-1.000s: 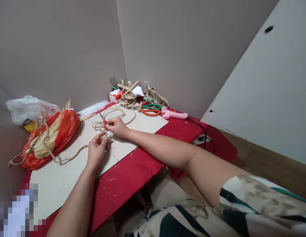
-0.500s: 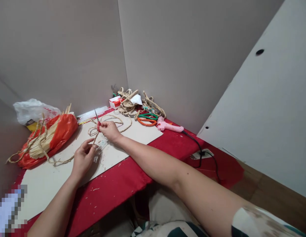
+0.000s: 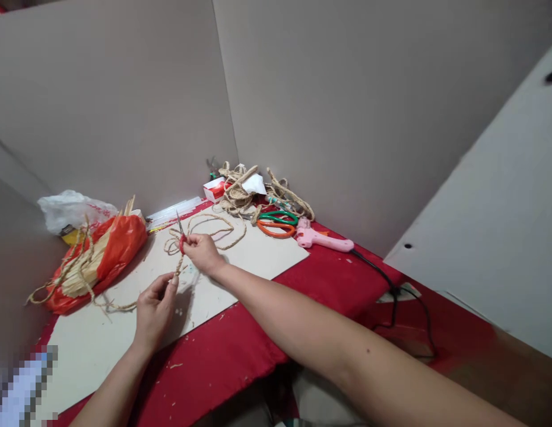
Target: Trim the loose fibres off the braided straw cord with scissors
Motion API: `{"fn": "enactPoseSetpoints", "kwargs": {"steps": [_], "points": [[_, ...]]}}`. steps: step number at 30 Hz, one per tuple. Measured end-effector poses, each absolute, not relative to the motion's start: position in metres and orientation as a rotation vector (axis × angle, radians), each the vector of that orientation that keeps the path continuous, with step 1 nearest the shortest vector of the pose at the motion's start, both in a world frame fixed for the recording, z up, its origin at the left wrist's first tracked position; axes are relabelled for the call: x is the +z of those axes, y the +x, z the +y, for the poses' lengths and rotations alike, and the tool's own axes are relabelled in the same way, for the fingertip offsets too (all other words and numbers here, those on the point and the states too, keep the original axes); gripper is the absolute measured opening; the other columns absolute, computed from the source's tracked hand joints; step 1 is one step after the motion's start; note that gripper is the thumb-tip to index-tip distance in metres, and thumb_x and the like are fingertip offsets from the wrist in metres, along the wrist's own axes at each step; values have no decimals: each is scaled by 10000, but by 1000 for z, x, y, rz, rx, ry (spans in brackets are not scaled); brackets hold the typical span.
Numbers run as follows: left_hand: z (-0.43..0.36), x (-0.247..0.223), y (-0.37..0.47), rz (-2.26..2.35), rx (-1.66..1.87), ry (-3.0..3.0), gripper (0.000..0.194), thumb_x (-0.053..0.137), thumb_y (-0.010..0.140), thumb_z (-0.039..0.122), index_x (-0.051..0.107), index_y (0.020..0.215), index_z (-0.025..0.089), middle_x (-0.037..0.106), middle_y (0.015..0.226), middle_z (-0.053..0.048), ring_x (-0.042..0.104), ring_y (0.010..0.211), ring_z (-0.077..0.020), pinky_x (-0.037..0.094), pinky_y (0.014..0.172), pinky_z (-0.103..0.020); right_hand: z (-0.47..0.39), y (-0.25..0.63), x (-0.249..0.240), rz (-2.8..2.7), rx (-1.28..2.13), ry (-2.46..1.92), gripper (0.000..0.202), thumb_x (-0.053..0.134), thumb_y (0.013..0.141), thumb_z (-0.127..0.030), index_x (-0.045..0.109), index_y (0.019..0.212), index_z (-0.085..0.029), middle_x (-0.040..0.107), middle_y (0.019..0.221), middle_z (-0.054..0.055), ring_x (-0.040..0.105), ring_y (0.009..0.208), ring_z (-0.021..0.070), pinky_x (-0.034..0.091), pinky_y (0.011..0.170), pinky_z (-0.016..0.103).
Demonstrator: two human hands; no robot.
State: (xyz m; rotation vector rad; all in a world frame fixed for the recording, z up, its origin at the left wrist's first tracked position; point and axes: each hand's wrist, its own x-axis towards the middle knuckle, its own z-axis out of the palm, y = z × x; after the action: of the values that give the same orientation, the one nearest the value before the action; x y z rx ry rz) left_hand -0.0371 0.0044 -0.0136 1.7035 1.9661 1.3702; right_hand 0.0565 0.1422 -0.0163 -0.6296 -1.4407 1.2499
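Observation:
My right hand [image 3: 202,253] is closed on small red-handled scissors [image 3: 182,240], whose pointed metal blades stick up and away from me. Just below it, my left hand [image 3: 156,303] pinches a twisted straw cord [image 3: 179,264] between thumb and fingertips. That cord passes up to the scissors, and loops of it lie on the board beyond. Another length trails left from under my left hand to an orange-red plastic bag [image 3: 127,238] filled with pale dry straw leaves [image 3: 86,270]. Whether my right fingers also hold cord is hidden.
A pale board [image 3: 98,370] lies on the red tablecloth [image 3: 227,367]. Towards the corner sit coiled straw braids [image 3: 235,193], green-and-orange-handled scissors [image 3: 276,228] and a pink glue gun [image 3: 324,239] with a black cable. Clear glue sticks [image 3: 175,209] and a white plastic bag [image 3: 73,210] lie near the wall.
The view has shifted, so everything sits a little further right and lower. Both hands keep their holds on the cord and scissors, with slightly more cord showing between them.

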Motion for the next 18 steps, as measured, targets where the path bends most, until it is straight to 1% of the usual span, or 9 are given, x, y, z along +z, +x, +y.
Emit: {"fn": "enactPoseSetpoints", "kwargs": {"steps": [2, 4, 5, 8, 13, 14, 15, 16, 18], "points": [[3, -16, -35, 1965, 1315, 1672, 287, 539, 884, 393, 646, 967, 140, 653, 895, -51, 609, 821, -203, 487, 754, -385, 137, 56, -19, -1461, 1253, -635, 364, 550, 702, -453, 397, 512, -183, 320, 477, -72, 261, 483, 52, 212, 475, 217], [2, -19, -33, 1954, 1232, 1624, 318, 569, 875, 356, 600, 1122, 158, 619, 1101, -81, 618, 907, -222, 515, 759, -419, 132, 59, -21, -1478, 1249, -632, 351, 545, 712, -449, 410, 527, -182, 322, 493, -69, 252, 498, 56, 208, 482, 221], [2, -20, -32, 1943, 1194, 1597, 346, 576, 873, 347, 584, 1165, 163, 600, 1157, -89, 611, 947, -240, 517, 773, -431, 130, 60, -21, -1485, 1243, -630, 340, 544, 720, -443, 422, 541, -181, 326, 504, -68, 251, 509, 58, 207, 489, 223], [1, -24, -32, 1910, 1122, 1533, 371, 582, 868, 342, 572, 1195, 166, 583, 1198, -92, 602, 983, -258, 514, 790, -447, 127, 65, -21, -1509, 1222, -635, 343, 575, 711, -417, 401, 530, -183, 308, 501, -69, 241, 522, 61, 198, 498, 228], [1, -21, -33, 1829, 1132, 1524, 350, 584, 866, 349, 590, 1160, 158, 601, 1159, -82, 611, 954, -251, 518, 774, -432, 124, 70, -14, -1553, 1216, -595, 343, 583, 711, -420, 441, 519, -174, 337, 490, -67, 270, 510, 60, 226, 496, 221], [2, -19, -33, 1806, 1150, 1528, 310, 589, 862, 353, 619, 1094, 149, 630, 1086, -73, 623, 904, -231, 519, 754, -415, 124, 71, -12, -1556, 1222, -584, 342, 586, 709, -425, 448, 523, -173, 344, 491, -67, 273, 504, 59, 230, 492, 219], [3, -16, -33, 1785, 1186, 1524, 274, 607, 842, 368, 674, 969, 135, 671, 960, -76, 627, 842, -229, 509, 747, -395, 123, 72, -10, -1554, 1229, -575, 342, 594, 705, -431, 456, 530, -171, 348, 495, -67, 278, 502, 58, 234, 488, 217], [4, -13, -32, 1758, 1224, 1517, 268, 627, 819, 383, 698, 901, 138, 689, 880, -75, 628, 813, -227, 499, 748, -380, 122, 72, -7, -1550, 1234, -571, 351, 596, 707, -445, 463, 534, -170, 352, 497, -65, 281, 501, 59, 236, 484, 216], [6, -6, -29, 1697, 1308, 1485, 296, 647, 794, 403, 704, 965, 169, 707, 912, -73, 632, 832, -220, 486, 754, -351, 117, 71, -1, -1539, 1246, -566, 386, 595, 715, -479, 452, 533, -170, 350, 498, -64, 282, 502, 59, 233, 478, 215]]}}
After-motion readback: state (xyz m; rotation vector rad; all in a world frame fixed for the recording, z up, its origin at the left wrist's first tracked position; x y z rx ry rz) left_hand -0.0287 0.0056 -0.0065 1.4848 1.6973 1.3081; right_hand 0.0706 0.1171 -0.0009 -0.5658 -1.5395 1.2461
